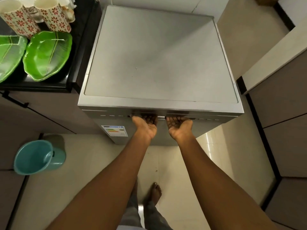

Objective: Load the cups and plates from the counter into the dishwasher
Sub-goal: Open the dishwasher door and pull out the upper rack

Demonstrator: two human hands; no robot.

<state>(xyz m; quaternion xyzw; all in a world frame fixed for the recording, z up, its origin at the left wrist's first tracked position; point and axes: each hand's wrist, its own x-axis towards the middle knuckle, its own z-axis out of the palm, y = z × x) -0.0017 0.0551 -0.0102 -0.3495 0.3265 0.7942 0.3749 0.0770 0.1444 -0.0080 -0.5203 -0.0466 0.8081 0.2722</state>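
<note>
Palms up, the left hand [146, 128] and right hand [179, 128] hook close-set, curled fingers [150, 119] under the recessed door handle [161, 117] of the grey metal dishwasher [157, 55], fingertips hidden.

One wide-angle head-worn camera looks steeply down, close above the dishwasher [159, 55], counter [54, 83] at far left, floor [224, 155] nearest.

Glossy cream floor tiles [166, 161]; teal bucket [33, 158] beside grey cabinets [49, 113]; white wall [166, 2] behind.
</note>
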